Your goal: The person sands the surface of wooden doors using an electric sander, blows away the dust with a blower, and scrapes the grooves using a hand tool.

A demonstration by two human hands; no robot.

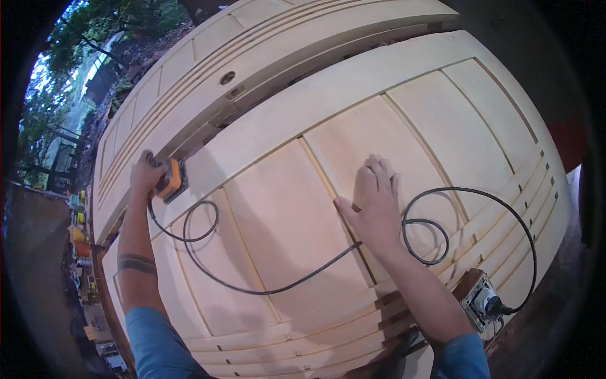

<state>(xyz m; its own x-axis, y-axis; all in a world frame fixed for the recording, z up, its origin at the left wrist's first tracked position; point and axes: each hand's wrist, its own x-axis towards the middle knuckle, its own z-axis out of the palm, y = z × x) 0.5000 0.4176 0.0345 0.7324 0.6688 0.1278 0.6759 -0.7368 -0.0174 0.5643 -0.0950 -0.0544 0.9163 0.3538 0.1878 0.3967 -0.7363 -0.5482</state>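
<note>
My left hand (148,174) is wrapped around an orange and black power sander (171,180), whose pad rests on the far left part of a pale wooden door (265,148). A black cord (268,292) runs from the sander in loops across the door and passes under my right forearm. Over the door's middle panels, my right hand (377,205) is held palm down with thumb apart and fingers slightly bent, holding nothing. Whether its fingertips touch the wood I cannot tell.
The cord ends in a plug in a socket box (478,300) at the door's near right. Beyond a gap lies a second panelled door (189,82) with a round hole in its edge. Assorted items (79,237) lie on the ground at left, with trees behind.
</note>
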